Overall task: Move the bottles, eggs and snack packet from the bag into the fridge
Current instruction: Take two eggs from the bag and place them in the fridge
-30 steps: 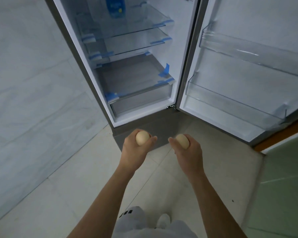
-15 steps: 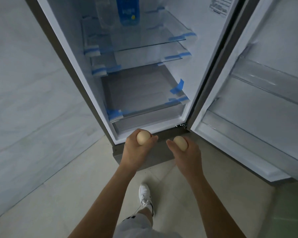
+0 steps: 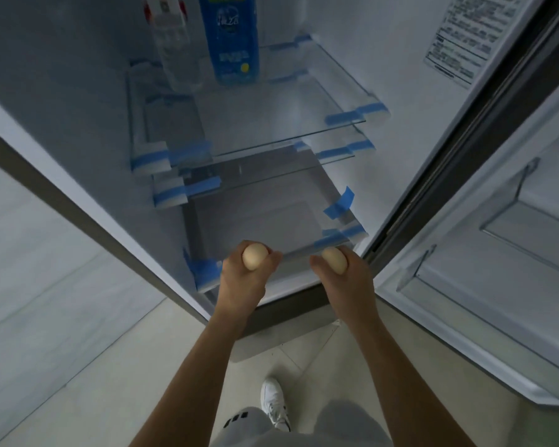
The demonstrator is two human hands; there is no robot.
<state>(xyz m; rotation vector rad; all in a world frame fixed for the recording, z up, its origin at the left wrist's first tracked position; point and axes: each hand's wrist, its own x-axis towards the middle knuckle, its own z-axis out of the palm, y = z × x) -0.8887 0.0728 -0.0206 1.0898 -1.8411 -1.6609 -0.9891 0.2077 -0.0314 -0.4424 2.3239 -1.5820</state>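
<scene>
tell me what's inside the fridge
A clear bottle and a blue bottle stand on the upper glass shelf. Nothing shows on the lower shelves. The left hand and right hand cover the bottom front edge.

Open fridge [image 3: 384, 59], shelves inside
The top glass shelf [image 3: 291, 114] carries a clear bottle [image 3: 178, 59] beside a blue bottle [image 3: 233, 43], both upright.

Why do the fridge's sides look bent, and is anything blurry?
Head view: the wide-angle lens bows the fridge; light is dim; the clear bottle and blue bottle up top look soft; the eggs in the left hand and right hand are sharper.
</scene>
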